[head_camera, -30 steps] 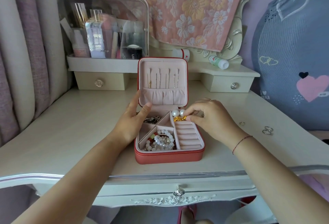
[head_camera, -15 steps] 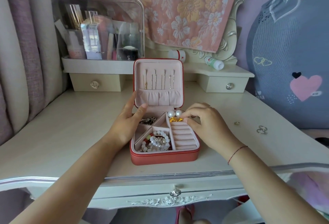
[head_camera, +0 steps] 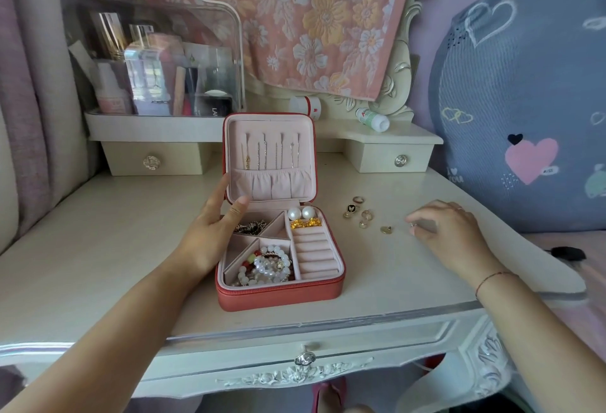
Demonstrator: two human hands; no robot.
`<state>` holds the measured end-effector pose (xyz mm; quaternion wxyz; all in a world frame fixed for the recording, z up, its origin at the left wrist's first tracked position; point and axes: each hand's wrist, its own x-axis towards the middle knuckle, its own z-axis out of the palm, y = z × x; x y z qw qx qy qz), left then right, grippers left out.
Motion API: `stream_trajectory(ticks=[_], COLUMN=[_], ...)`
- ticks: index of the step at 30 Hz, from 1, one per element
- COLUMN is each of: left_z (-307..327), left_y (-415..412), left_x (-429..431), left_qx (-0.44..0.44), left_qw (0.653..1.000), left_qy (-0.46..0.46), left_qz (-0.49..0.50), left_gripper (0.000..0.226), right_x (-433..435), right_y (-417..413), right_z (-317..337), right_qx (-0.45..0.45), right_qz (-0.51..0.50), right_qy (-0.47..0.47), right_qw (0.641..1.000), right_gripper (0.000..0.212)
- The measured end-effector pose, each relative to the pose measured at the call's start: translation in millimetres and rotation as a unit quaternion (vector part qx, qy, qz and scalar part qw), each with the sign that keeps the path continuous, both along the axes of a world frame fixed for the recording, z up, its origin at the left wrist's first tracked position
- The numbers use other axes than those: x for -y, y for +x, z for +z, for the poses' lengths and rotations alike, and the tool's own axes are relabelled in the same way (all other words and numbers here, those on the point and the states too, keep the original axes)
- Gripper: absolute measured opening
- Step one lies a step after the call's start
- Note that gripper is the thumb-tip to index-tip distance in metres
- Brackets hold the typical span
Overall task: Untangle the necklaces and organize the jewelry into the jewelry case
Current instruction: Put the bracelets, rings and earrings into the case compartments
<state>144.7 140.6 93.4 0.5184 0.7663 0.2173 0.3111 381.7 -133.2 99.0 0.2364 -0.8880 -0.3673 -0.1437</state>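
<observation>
The red jewelry case lies open on the white dressing table, its pink lid upright with thin necklaces hanging inside. Two pearl earrings and gold pieces sit at the top of the ring rolls. Bead bracelets fill the front compartment and a dark chain the back one. My left hand rests on the case's left side, fingers straight against the lid. My right hand is on the table to the right, fingertips pinching a small silver ring.
Loose gold earrings and a stud lie between the case and my right hand. A clear cosmetics organiser and two small bottles stand on the back shelf. A grey heart cushion leans at the right.
My right hand left the pearl earrings in the case and moved right across the table to the small ring. The left hand stayed on the case.
</observation>
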Motion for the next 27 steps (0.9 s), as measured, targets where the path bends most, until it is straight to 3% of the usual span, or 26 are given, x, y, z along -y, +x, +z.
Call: stream_trajectory(ticks=[3, 8, 13, 21, 24, 27], left_z=[-0.6, 1.8, 0.7, 4.3, 5.9, 6.0], left_y=[-0.5, -1.5, -0.9, -0.6, 0.1, -0.6], left_x=[-0.9, 2.8, 0.8, 6.8, 9.3, 9.7], left_qx=[0.000, 0.010, 0.008, 0.014, 0.011, 0.010], left_qw=[1.000, 1.000, 1.000, 1.000, 1.000, 1.000], left_qy=[0.000, -0.008, -0.013, -0.012, -0.006, -0.012], left_qz=[-0.005, -0.013, -0.013, 0.002, 0.007, 0.001], left_gripper=[0.082, 0.074, 0.074, 0.067, 0.056, 0.061], right_x=[-1.8, -3.2, 10.4, 17.8, 14.8, 9.6], right_y=[4.3, 7.4, 7.7, 8.4, 9.0, 6.2], right_z=[-2.5, -2.4, 7.9, 5.0, 2.6, 1.3], right_qx=[-0.025, -0.062, -0.057, -0.089, -0.077, -0.043], right_qz=[0.021, 0.029, 0.038, 0.036, 0.038, 0.048], right_qy=[0.009, 0.039, 0.018, 0.026, 0.030, 0.007], right_qw=[0.999, 0.997, 0.997, 0.995, 0.996, 0.998], right_gripper=[0.016, 0.017, 0.030, 0.012, 0.019, 0.025])
